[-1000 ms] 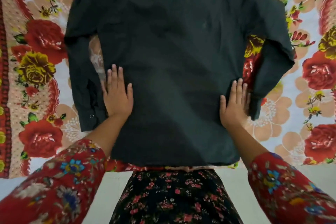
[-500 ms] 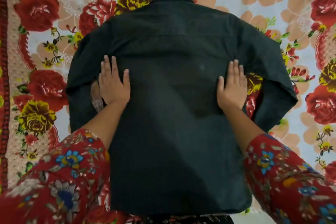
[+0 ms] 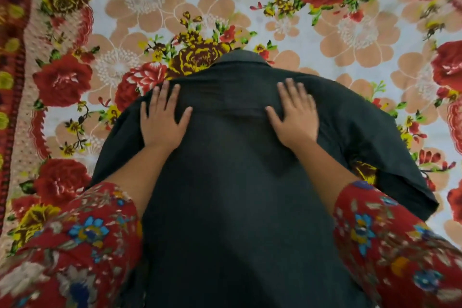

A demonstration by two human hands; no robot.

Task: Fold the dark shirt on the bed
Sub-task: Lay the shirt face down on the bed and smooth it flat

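Left hand (image 3: 162, 117), right hand (image 3: 293, 117): palms flat on dark shirt (image 3: 230, 195), fingers straight, gripping nothing. Likely soft, light, limp; pinch shoulders just outside my palms.

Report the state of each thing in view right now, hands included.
dark shirt: spread out back up on the bed, collar at the far end, not yet folded.
left hand: flat, palm down on the shirt near its left shoulder.
right hand: flat, palm down near the right shoulder.
right sleeve: out to the side, angled back toward the person.
floral bedsheet: spread under the shirt.
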